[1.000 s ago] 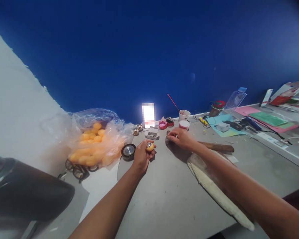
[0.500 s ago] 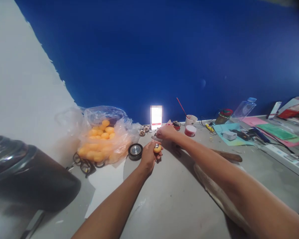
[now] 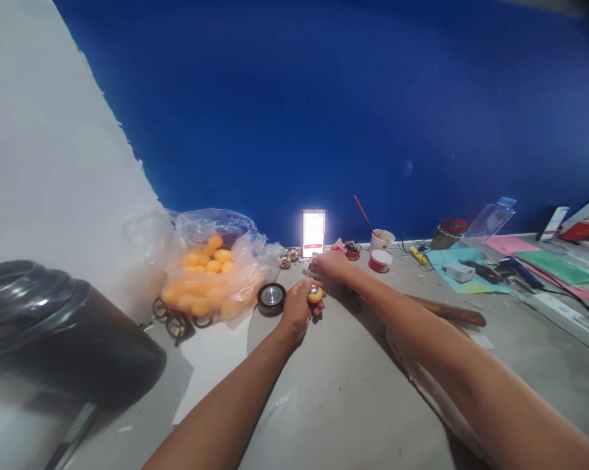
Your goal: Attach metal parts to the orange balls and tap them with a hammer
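My left hand (image 3: 298,311) is closed round an orange ball (image 3: 315,297) with shiny silvery pieces on its upper side. Just beyond it, my right hand (image 3: 332,264) is closed in a pinch in front of the lit phone (image 3: 313,234); what its fingertips hold is too small to make out. Beside my left hand sits a round black container (image 3: 271,299) with a silvery centre. Two small shiny decorated balls (image 3: 289,257) lie left of the phone. A clear plastic bag (image 3: 245,238) full of orange balls (image 3: 214,266) stands farther left.
At left are a large dark flask (image 3: 113,333) and black-framed glasses (image 3: 175,323). Behind my right arm are a red-and-white tub (image 3: 380,261), a paper cup (image 3: 382,239) with a red stick, and a wooden stick (image 3: 451,309). A power strip (image 3: 563,320) lies right.
The whole view has shifted, so things appear slightly farther right. My right hand has moved a little relative to the ball, while my left hand keeps hold of it.
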Demonstrator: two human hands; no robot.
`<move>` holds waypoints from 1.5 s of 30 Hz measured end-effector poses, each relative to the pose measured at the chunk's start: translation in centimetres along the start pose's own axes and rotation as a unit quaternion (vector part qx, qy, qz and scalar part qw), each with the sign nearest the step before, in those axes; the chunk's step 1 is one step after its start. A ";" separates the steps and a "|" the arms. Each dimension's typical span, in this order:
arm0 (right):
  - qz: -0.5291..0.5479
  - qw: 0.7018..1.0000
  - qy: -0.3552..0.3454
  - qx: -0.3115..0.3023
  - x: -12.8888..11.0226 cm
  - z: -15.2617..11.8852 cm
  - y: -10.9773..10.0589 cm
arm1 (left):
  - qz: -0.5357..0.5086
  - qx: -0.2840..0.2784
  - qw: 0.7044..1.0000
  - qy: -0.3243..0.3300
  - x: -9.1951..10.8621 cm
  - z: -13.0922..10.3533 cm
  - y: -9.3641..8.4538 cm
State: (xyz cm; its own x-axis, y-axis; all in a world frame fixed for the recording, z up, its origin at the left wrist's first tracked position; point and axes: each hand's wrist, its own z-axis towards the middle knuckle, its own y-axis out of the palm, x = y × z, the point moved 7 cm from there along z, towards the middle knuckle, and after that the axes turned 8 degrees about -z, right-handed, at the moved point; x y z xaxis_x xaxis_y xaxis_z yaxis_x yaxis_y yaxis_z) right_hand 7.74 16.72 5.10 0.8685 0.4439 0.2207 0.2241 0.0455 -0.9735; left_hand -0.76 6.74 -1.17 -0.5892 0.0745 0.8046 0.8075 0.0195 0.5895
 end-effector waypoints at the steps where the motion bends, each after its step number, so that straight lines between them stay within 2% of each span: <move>1: 0.007 1.000 0.003 0.004 0.1 -0.1 0.1 | 0.001 0.000 1.000 0.001 0.0 0.0 0.0; 6: 0.075 0.996 0.023 0.043 1.5 -0.5 0.1 | 0.005 -0.002 1.000 0.001 0.0 -0.1 0.0; 9: 0.143 0.988 0.010 0.064 2.2 -0.9 -0.2 | 0.002 -0.001 1.000 -0.002 0.0 -0.1 0.0; 13: 0.240 0.967 -0.010 0.084 2.5 -1.1 -0.7 | -0.007 -0.003 1.000 -0.003 0.0 -0.1 0.1; 19: 0.341 0.934 0.014 0.107 3.2 -1.2 -0.8 | -0.013 -0.006 1.000 -0.006 0.0 0.0 0.1; 23: 0.375 0.921 0.014 0.104 3.4 -1.3 -0.7 | -0.016 -0.007 1.000 -0.015 0.0 0.0 0.2; 30: 0.390 0.918 -0.004 0.076 2.7 -0.4 -0.9 | -0.021 -0.010 1.000 -0.015 -0.2 0.0 0.2; 38: 0.439 0.894 0.027 0.088 2.8 -1.2 -1.2 | -0.027 -0.016 0.999 -0.016 -0.3 0.1 0.1; 41: 0.477 0.871 0.051 0.108 3.4 -2.8 -1.1 | -0.035 -0.020 0.999 -0.010 -0.2 0.1 0.2; 45: 0.563 0.815 0.079 0.112 4.1 -5.4 -0.1 | -0.061 -0.019 0.998 -0.015 0.0 0.0 0.2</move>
State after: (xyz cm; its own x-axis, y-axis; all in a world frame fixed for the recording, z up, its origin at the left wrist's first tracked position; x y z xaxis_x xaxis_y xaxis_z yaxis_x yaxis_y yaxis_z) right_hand 13.66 13.68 6.46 0.5176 0.1961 -0.8329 -0.8257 -0.1409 -0.5463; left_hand -0.59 6.78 -1.08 -0.6810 0.1029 0.7250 0.7283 -0.0083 0.6852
